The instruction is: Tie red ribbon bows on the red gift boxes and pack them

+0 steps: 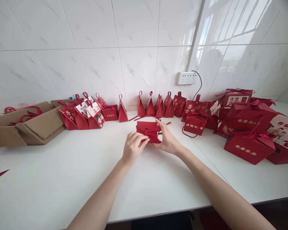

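A small red gift box with a flap and a red ribbon bow across its front is on the white table in front of me. My right hand grips the box from its right side, thumb near the bottom edge and fingers at the top right. At the lower left of the box, my left hand is closed, its thumb and forefinger pinching the ribbon by the bow. The fingers cover part of the ribbon, so its ends are partly hidden.
Several upright red boxes with loops line the tiled wall. An open cardboard box stands left, beside tagged red boxes. More red gift boxes pile up right. A power strip hangs on the wall; a loose ribbon lies far left.
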Available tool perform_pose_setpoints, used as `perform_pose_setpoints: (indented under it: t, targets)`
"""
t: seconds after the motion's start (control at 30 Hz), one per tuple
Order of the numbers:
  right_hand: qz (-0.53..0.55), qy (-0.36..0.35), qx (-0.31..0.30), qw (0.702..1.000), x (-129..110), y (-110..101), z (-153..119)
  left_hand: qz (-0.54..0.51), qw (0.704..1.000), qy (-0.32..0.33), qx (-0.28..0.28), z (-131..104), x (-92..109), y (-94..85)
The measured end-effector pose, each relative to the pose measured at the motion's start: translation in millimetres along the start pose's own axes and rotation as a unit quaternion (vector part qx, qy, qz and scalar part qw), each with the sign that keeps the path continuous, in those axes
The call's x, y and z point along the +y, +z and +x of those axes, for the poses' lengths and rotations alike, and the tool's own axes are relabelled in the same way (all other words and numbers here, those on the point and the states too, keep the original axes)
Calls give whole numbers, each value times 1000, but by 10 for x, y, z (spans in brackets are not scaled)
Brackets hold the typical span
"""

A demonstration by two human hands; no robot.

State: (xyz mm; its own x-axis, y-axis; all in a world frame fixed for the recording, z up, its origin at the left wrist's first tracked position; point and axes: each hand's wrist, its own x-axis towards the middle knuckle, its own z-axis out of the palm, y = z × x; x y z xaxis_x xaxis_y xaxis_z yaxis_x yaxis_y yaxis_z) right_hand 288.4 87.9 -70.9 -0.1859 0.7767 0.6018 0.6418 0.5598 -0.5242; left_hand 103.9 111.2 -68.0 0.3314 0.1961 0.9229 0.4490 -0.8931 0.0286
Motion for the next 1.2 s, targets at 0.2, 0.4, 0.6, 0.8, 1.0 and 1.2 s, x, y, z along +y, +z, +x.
perform_pose_setpoints:
  t: [0.2,0.4,0.6,0.8,1.0,1.2]
  targets:
    - [-10,-8,9,1000,-11,10,8,9,998,55,-15,-8,34,9]
    - [1,-4,2,1000,26,25,5,-9,998,56,-18,-42,18,17]
    - [33,-8,4,999,3,17,-14,-5,997,75,1,-31,47,-3]
    - [29,-91,93,991,-221,-69,-40,10,992,109,68,62,232,-99]
    - [3,-153,159,975,-389,-151,-54,-10,985,144,96,126,369,-203]
    - [-21,-179,198,963,-387,-154,-48,-5,979,166,115,209,441,-274]
